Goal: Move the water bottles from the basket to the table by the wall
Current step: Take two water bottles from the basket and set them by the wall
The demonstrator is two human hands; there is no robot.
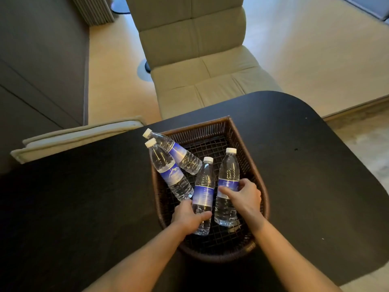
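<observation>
A dark brown wicker basket [246, 157] sits on a black table [305, 165] and holds several clear water bottles with blue labels and white caps. My left hand [187, 218] is closed around the lower half of the middle bottle [203, 186]. My right hand [244, 197] grips the right bottle [228, 171] around its label. Two more bottles lean over the basket's left rim: the nearer leaning bottle [168, 171] and the farther leaning bottle [179, 153] behind it, both untouched.
A beige padded chaise [197, 60] stands beyond the table's far edge. A dark cabinet wall [42, 60] rises at the left, with a beige cushion [73, 138] below it. Light wooden floor [315, 49] spreads to the right.
</observation>
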